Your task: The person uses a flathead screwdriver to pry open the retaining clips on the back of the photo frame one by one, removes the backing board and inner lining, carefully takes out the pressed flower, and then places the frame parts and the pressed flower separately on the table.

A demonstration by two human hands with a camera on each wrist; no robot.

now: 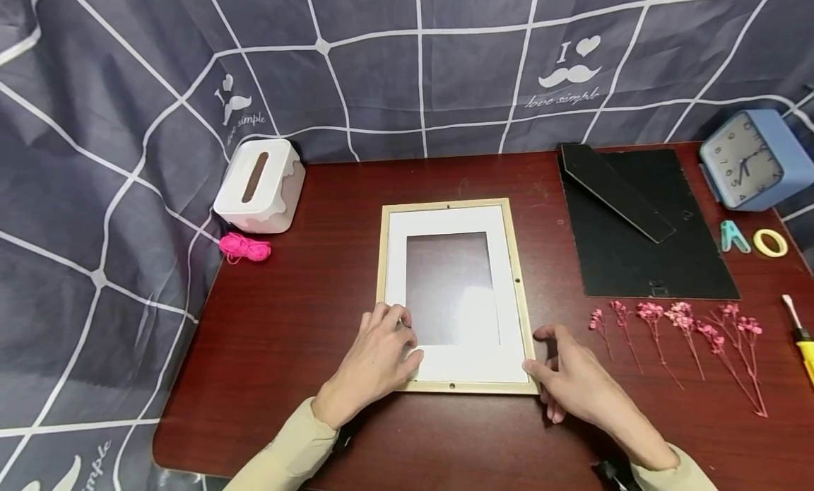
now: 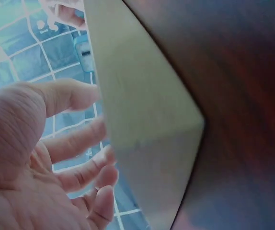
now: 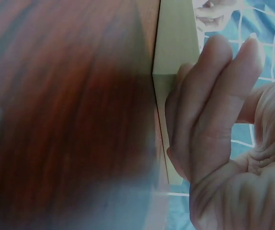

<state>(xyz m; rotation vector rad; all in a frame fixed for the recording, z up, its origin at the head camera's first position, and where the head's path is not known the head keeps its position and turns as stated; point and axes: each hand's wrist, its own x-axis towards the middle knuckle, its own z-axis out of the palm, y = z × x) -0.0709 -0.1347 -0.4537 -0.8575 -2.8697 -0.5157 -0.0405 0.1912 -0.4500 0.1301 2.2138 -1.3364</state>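
A light wooden picture frame (image 1: 519, 293) with a white mat (image 1: 439, 364) in it lies on the table, back side up. The mat's rectangular window shows a glossy clear pane (image 1: 448, 286). At the lower left corner, my left hand (image 1: 381, 350) touches the mat and frame edge with loosely bent fingertips. My right hand (image 1: 575, 378) is at the lower right corner, its thumb on the frame's rim and its other fingers along the outer side. In the right wrist view, those fingers (image 3: 209, 105) lie fairly straight beside the wooden edge (image 3: 176, 43).
On the right lie a black backing board (image 1: 636, 265) with its stand, pink dried flowers (image 1: 680, 318), letters A (image 1: 734, 237) and O (image 1: 770, 243), a blue clock (image 1: 757, 159) and a screwdriver (image 1: 803, 339). Left are a tissue box (image 1: 280, 194) and pink string (image 1: 244, 248).
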